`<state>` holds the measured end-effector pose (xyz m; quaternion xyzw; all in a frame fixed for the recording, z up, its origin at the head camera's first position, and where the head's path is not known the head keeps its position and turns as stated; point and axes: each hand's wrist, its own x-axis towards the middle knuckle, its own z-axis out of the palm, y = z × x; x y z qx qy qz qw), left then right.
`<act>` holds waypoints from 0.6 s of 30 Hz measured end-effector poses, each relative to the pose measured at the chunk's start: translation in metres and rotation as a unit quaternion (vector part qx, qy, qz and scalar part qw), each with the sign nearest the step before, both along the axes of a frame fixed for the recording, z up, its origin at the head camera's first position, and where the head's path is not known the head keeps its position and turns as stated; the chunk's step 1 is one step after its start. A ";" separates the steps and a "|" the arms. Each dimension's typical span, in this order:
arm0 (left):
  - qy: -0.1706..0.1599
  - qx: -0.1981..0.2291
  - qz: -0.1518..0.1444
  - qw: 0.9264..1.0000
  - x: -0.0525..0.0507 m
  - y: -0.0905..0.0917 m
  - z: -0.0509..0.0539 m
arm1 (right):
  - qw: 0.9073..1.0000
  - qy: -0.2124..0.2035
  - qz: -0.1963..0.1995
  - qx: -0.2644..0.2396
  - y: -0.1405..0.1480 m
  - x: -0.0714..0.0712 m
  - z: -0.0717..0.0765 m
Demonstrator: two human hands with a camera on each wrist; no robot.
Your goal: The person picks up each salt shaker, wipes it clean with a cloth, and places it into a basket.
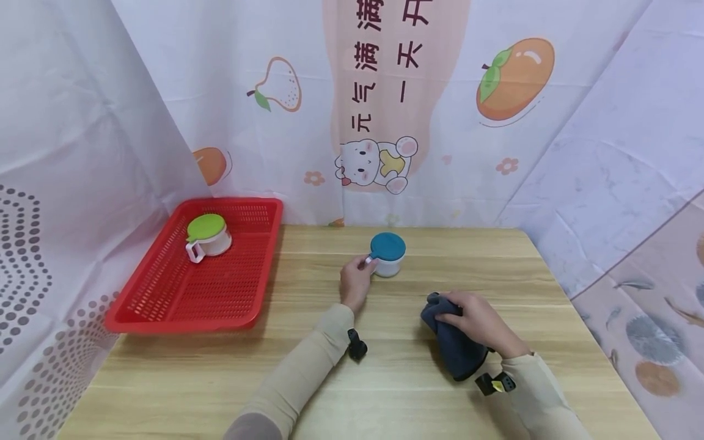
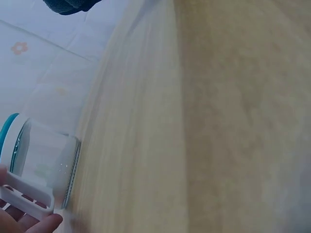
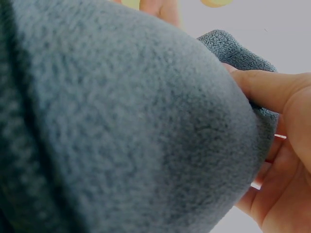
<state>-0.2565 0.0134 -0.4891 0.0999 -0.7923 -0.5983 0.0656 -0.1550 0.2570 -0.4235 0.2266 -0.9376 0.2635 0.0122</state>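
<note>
My left hand (image 1: 355,282) grips the white handle of a small lidded jar (image 1: 388,267) with a blue lid, which stands upright at the back middle of the table. In the left wrist view the jar's clear body (image 2: 46,155) and its handle (image 2: 29,194) show at the lower left, with fingers curled round the handle. To the right, my right hand (image 1: 477,318) holds a bunched dark grey cloth (image 1: 459,345) above the table. That cloth (image 3: 136,121) fills most of the right wrist view, pinched between thumb and fingers.
A red plastic basket (image 1: 269,269) stands at the table's left. Inside it sits a similar jar with a green lid (image 1: 206,226) and a white handle. A printed curtain (image 1: 297,140) hangs along the back edge of the wooden table (image 1: 385,391).
</note>
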 end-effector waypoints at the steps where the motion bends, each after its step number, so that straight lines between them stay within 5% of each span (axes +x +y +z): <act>1: -0.002 -0.004 0.002 1.000 0.000 0.000 0.001 | 1.000 -0.001 0.000 0.000 0.000 0.000 0.000; 8: -0.008 -0.012 0.016 1.000 -0.001 -0.002 0.000 | 1.000 -0.005 -0.004 0.008 -0.001 0.001 0.001; 18: 0.013 0.028 -0.007 0.999 -0.001 -0.009 0.000 | 1.000 -0.004 -0.006 0.009 -0.002 0.001 0.002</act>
